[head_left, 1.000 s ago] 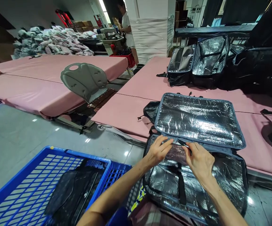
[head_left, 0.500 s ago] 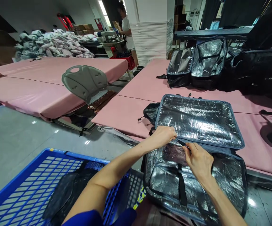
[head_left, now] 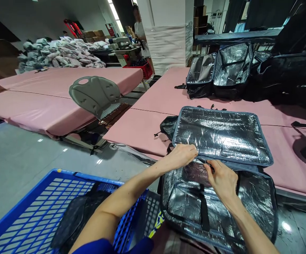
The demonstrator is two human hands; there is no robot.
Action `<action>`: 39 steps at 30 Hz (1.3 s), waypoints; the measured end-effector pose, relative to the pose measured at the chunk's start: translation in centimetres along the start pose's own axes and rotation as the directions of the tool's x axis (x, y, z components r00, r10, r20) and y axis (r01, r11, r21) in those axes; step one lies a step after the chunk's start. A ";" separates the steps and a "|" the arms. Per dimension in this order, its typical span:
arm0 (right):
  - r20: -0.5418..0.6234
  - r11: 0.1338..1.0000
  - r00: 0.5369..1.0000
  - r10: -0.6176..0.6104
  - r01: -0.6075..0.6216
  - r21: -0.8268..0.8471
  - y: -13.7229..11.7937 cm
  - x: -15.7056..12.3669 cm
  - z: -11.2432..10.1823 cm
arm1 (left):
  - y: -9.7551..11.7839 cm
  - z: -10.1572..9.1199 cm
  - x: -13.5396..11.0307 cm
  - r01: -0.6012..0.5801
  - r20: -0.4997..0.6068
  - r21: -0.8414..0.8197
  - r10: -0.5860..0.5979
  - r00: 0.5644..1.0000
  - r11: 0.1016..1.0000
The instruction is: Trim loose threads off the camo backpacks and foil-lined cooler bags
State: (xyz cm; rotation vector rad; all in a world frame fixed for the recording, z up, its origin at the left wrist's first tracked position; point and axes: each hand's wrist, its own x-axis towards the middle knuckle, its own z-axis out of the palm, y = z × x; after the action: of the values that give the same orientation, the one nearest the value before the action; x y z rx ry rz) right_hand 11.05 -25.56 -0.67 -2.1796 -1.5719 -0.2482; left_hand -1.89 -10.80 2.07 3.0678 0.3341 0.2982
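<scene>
An insulated bag (head_left: pixel 187 208) with a shiny silver lining lies wide open in front of me, its lid (head_left: pixel 221 135) folded back onto the pink table. My left hand (head_left: pixel 184 154) is closed in a pinch at the left end of the hinge seam, between lid and body. Just right of it, my right hand (head_left: pixel 223 178) grips a slim black pointed tool (head_left: pixel 202 160), possibly thread snips. The tool's tip points at the seam beside my left fingers. A black strap (head_left: pixel 204 211) runs across the lining inside the bag.
A blue plastic basket (head_left: pixel 17 211) holding a dark bag (head_left: pixel 75 218) stands at lower left. More open silver-lined bags (head_left: pixel 232 67) sit at the table's back right. A grey chair back (head_left: pixel 94 93) rises between the pink tables (head_left: pixel 31 84). A person (head_left: pixel 141 31) stands in the background.
Both hands keep nearly the same hold at the seam. The view has shifted slightly, and the person in the background has changed posture a little.
</scene>
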 end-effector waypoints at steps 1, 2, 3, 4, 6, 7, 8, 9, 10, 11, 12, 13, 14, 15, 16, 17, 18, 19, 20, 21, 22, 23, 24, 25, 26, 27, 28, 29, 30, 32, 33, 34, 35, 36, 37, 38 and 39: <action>0.001 1.000 1.000 0.001 -0.001 -0.003 -0.1 0.0 0.0 | 0.0 0.2 -0.2 -0.003 -0.027 -0.007 0.003 1.000 1.000; -0.004 1.000 1.000 0.002 -0.002 -0.009 -0.1 0.1 0.0 | 0.1 0.3 -0.3 -0.003 -0.048 -0.015 0.002 0.999 1.000; -0.010 1.000 1.000 -0.001 0.001 -0.016 -0.2 0.1 0.0 | 0.2 0.5 -0.3 0.002 -0.065 -0.022 -0.004 0.998 1.000; -0.019 1.000 1.000 -0.005 0.004 -0.023 -0.3 0.2 0.0 | 0.3 0.6 -0.3 0.009 -0.077 -0.031 -0.012 0.997 0.999; -0.028 1.000 0.999 -0.015 0.014 -0.028 -0.4 0.2 0.1 | 0.6 0.8 -0.2 0.031 -0.087 -0.047 -0.035 0.996 0.998; -0.028 1.000 0.999 -0.016 0.015 -0.023 -0.4 0.3 0.1 | 0.8 0.8 -0.1 0.047 -0.089 -0.061 -0.052 0.995 0.997; -0.026 1.000 1.000 -0.013 0.013 -0.012 -0.4 0.3 0.1 | 0.9 0.8 -0.1 0.064 -0.095 -0.087 -0.072 0.993 0.994; -0.022 1.000 1.000 -0.003 0.003 0.006 -0.3 0.3 0.1 | 0.9 0.7 -0.1 0.083 -0.106 -0.134 -0.097 0.990 0.988; -0.016 0.999 1.000 0.013 -0.013 0.030 -0.1 0.3 0.1 | 0.7 0.6 -0.3 0.106 -0.127 -0.211 -0.135 0.983 0.972; -0.010 0.998 0.999 0.037 -0.036 0.057 0.0 0.2 0.0 | 0.5 0.3 -0.6 0.133 -0.146 -0.319 -0.187 0.971 0.938; -0.003 0.994 0.998 0.066 -0.065 0.082 0.2 0.2 0.0 | 0.1 0.0 -1.1 0.153 -0.147 -0.452 -0.243 0.959 0.879; 0.007 0.990 0.996 0.094 -0.094 0.102 0.4 0.1 -0.1 | -0.4 -0.4 -1.7 0.165 -0.120 -0.591 -0.288 0.950 0.790; 0.017 0.987 0.994 0.112 -0.113 0.114 0.5 0.0 -0.1 | -0.9 -0.8 -2.4 0.177 -0.075 -0.708 -0.322 0.944 0.683; 0.023 0.985 0.992 0.121 -0.123 0.118 0.6 -0.1 -0.1 | -1.4 -1.2 -3.1 0.197 -0.026 -0.786 -0.349 0.937 0.587; 0.026 0.986 0.993 0.120 -0.122 0.115 0.5 -0.1 -0.1 | -1.8 -1.5 -3.8 0.227 0.009 -0.815 -0.380 0.925 0.534; 0.024 0.988 0.994 0.110 -0.112 0.108 0.4 -0.1 0.0 | -2.1 -1.7 -4.4 0.261 0.008 -0.801 -0.425 0.905 0.540; 0.020 0.990 0.995 0.098 -0.100 0.102 0.3 0.0 0.0 | -2.2 -1.8 -4.9 0.290 -0.035 -0.749 -0.472 0.881 0.596; 0.020 0.990 0.996 0.092 -0.094 0.102 0.3 0.1 0.1 | -2.2 -1.7 -5.2 0.312 -0.103 -0.667 -0.499 0.861 0.676; 0.030 0.988 0.995 0.096 -0.099 0.117 0.3 0.3 0.1 | -1.9 -1.4 -5.3 0.314 -0.177 -0.566 -0.485 0.857 0.762; 0.059 0.981 0.993 0.105 -0.113 0.158 0.5 0.6 0.0 | -1.6 -0.9 -5.2 0.294 -0.229 -0.458 -0.431 0.873 0.839; 0.098 0.964 0.989 0.114 -0.134 0.229 1.0 0.8 -0.1 | -1.1 -0.4 -5.0 0.257 -0.254 -0.355 -0.357 0.899 0.899; 0.129 0.932 0.984 0.125 -0.161 0.323 1.8 1.0 -0.4 | -0.5 0.1 -4.6 0.217 -0.258 -0.263 -0.286 0.923 0.940; 0.144 0.888 0.979 0.142 -0.190 0.418 2.7 1.2 -0.8 | 0.1 0.7 -4.1 0.183 -0.251 -0.181 -0.225 0.941 0.966; 0.142 0.846 0.977 0.162 -0.212 0.490 3.9 1.2 -1.3 | 0.8 1.2 -3.5 0.155 -0.246 -0.108 -0.177 0.953 0.982; 0.123 0.823 0.975 0.183 -0.220 0.523 5.2 1.2 -1.9 | 1.5 1.7 -2.7 0.125 -0.241 -0.051 -0.134 0.961 0.991; 0.095 0.830 0.975 0.201 -0.221 0.511 6.4 0.9 -2.5 | 2.2 2.1 -1.9 0.093 -0.237 -0.017 -0.094 0.967 0.996; 0.070 0.863 0.976 0.208 -0.217 0.457 7.6 0.6 -3.1 | 2.8 2.4 -1.1 0.054 -0.229 -0.001 -0.053 0.972 0.999; 0.057 0.905 0.979 0.195 -0.202 0.376 8.5 0.2 -3.6 | 3.4 2.6 -0.2 0.017 -0.214 -0.002 -0.017 0.977 1.000; 0.054 0.941 0.985 0.164 -0.172 0.290 9.2 -0.2 -4.0 | 3.8 2.8 0.8 -0.008 -0.197 -0.020 0.004 0.980 1.000; 0.078 0.984 0.995 0.069 -0.081 0.158 10.0 -0.7 -4.4 | 4.0 2.8 2.6 0.011 -0.142 -0.134 -0.030 0.989 0.991; 0.100 0.993 0.994 0.033 -0.044 0.111 10.2 -0.7 -4.5 | 3.8 2.7 3.5 0.049 -0.084 -0.230 -0.070 0.994 0.972; 0.129 0.997 0.991 0.018 -0.027 0.070 10.3 -0.6 -4.5 | 3.4 2.5 4.3 0.099 -0.003 -0.336 -0.106 0.994 0.936; 0.164 0.999 0.986 0.031 -0.036 0.030 10.4 -0.2 -4.4 | 2.9 2.2 5.0 0.151 0.090 -0.438 -0.124 0.988 0.886; 0.200 0.998 0.978 0.066 -0.066 -0.004 10.4 0.2 -4.4 | 2.3 2.0 5.7 0.194 0.183 -0.521 -0.113 0.977 0.831; 0.235 0.995 0.966 0.104 -0.101 -0.026 10.5 0.8 -4.3 | 1.6 1.7 6.3 0.224 0.259 -0.583 -0.082 0.962 0.781; 0.268 0.991 0.954 0.133 -0.129 -0.032 10.6 1.4 -4.3 | 1.1 1.5 6.8 0.238 0.310 -0.625 -0.043 0.950 0.743; 0.295 0.990 0.945 0.143 -0.142 -0.024 10.7 1.9 -4.3 | 0.6 1.2 7.3 0.241 0.339 -0.653 -0.008 0.941 0.718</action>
State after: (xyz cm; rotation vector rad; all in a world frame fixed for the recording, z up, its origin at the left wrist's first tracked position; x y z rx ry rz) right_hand 22.18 -28.59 1.26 -2.4070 -1.5516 0.1296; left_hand 5.43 -9.86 2.26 2.2776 0.3201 -0.0754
